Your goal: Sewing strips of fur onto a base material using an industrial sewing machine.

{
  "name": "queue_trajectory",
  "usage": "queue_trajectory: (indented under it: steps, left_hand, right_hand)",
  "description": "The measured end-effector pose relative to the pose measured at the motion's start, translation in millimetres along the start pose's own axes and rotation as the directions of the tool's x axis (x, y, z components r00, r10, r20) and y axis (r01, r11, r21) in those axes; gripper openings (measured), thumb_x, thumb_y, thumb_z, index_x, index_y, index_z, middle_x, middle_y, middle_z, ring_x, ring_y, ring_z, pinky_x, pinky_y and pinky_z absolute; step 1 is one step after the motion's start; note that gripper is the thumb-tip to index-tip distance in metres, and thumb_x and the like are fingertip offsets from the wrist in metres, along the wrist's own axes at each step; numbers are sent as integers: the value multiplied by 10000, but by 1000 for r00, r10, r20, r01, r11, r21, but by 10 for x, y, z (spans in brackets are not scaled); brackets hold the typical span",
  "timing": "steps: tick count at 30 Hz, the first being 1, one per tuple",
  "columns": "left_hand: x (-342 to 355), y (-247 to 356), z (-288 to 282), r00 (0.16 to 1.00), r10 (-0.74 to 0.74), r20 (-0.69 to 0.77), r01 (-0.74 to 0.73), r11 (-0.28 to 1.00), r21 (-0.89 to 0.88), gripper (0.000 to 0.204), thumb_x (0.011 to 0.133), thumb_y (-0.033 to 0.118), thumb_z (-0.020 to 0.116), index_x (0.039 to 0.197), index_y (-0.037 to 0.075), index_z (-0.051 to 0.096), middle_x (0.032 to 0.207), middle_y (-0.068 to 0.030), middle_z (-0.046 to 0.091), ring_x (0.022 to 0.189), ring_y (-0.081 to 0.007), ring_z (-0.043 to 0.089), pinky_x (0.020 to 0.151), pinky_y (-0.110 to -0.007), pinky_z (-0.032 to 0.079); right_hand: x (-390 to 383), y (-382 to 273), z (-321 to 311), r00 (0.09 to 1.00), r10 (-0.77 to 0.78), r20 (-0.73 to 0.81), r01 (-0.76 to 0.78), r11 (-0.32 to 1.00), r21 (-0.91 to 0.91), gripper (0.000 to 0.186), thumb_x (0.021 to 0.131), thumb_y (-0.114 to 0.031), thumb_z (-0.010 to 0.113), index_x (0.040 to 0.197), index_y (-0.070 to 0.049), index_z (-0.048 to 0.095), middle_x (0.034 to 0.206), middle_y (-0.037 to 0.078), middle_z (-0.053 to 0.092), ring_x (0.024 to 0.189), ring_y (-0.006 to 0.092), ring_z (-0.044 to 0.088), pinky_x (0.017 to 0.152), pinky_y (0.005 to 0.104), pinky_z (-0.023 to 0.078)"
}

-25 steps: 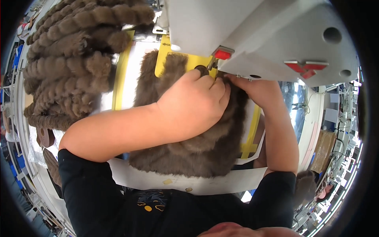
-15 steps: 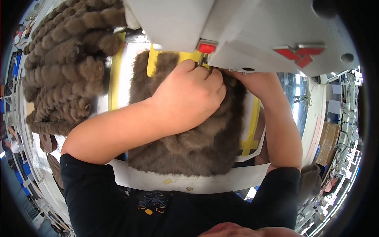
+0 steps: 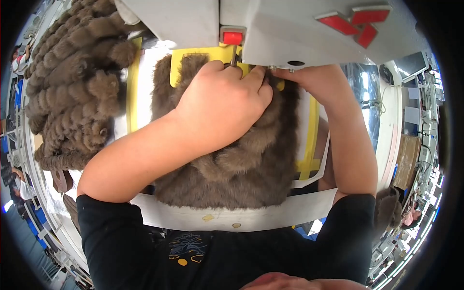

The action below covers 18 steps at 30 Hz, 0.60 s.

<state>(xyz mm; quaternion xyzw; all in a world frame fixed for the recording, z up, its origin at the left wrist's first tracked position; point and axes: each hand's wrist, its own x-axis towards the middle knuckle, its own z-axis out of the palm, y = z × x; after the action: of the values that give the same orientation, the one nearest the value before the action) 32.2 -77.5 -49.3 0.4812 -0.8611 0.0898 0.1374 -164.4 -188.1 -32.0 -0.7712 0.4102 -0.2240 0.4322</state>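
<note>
A brown fur piece [image 3: 227,191] lies spread under the head of a grey-white sewing machine [image 3: 338,41], a ridge of fur bunched up along its middle. My left hand [image 3: 224,104] rests on it with curled fingers, gripping the fur close to the metal presser bar [image 3: 234,55]. Across from it, my right hand [image 3: 321,82] reaches in under the machine head from the right. One of its digits points toward the left fingertips; the others are hidden by the machine and the fur. A yellow plate [image 3: 181,72] shows beneath the fur around the sewing spot.
Several ribbed brown fur pieces [image 3: 72,92] are heaped on the left. Yellow tape strips [image 3: 134,89] run along the white work surface on both sides. A white front edge [image 3: 186,217] curves before my body. At far right stands a cardboard box [image 3: 407,162].
The machine head sits higher and further left in view, uncovering more of my right hand. My left hand's fingers have straightened slightly toward the right hand; the fur has barely shifted.
</note>
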Motion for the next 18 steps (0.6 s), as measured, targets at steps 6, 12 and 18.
queue_trajectory:
  steps: [6, 12, 18]
  left_hand:
    - [17, 33, -6, 998, -46, 53, 47, 999, -24, 290, 784, 143, 657, 1060, 72, 710, 1091, -64, 726, 764, -192, 677, 651, -345, 515]
    - [53, 39, -22, 991, -66, 113, 68, 998, -8, 258, 772, 116, 661, 1022, 68, 700, 981, -64, 697, 729, -205, 680, 610, -344, 508]
    - [66, 12, 1, 993, -75, 86, 80, 995, -56, 222, 775, 82, 661, 996, 63, 683, 956, -76, 687, 728, -232, 712, 589, -364, 541]
  right_hand:
    - [13, 55, 27, 1000, -18, -4, 18, 1000, -24, 296, 780, -60, 830, 1042, 32, 727, 941, 90, 761, 857, 179, 689, 762, 356, 553]
    - [49, 112, 62, 993, -105, -44, 95, 978, -188, 306, 783, -84, 825, 1057, 15, 729, 952, 99, 765, 863, 218, 692, 777, 366, 557]
    - [62, -8, 70, 997, -65, -36, 56, 975, -216, 320, 776, -88, 812, 1065, 19, 726, 950, 130, 759, 862, 257, 696, 787, 374, 556]
